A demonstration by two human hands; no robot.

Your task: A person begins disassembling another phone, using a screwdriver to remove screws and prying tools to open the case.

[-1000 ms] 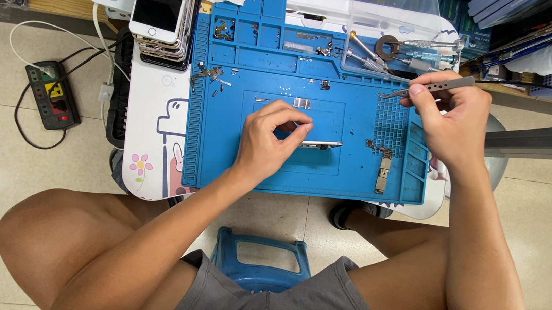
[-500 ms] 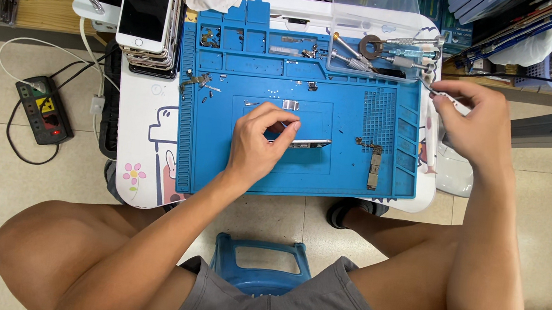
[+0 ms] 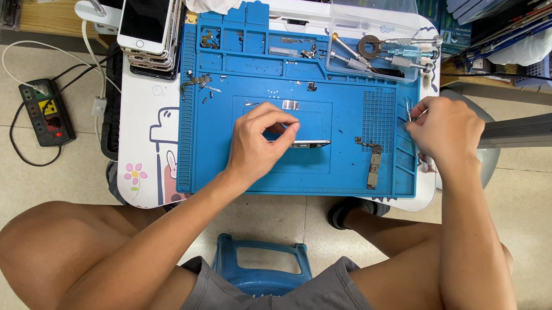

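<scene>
My left hand (image 3: 260,143) rests on the middle of the blue repair mat (image 3: 349,176), its fingers pinching a small flat metal phone part (image 3: 310,143). My right hand (image 3: 444,130) is at the mat's right edge, fingers closed on thin metal tweezers (image 3: 408,110) whose tips point up over the mat's grid area. A slim circuit board piece (image 3: 373,169) lies on the mat between my hands. Tiny screws and brackets (image 3: 200,84) are scattered at the mat's upper left.
A stack of phones (image 3: 146,11) stands at the table's upper left. A clear tray (image 3: 378,32) with screwdrivers and a tape roll sits at the back. A power strip (image 3: 47,112) lies on the floor at left. A blue stool (image 3: 261,266) is between my knees.
My right hand has come down from the back right of the mat to its right edge. My left hand stays on the metal part. The view has shifted.
</scene>
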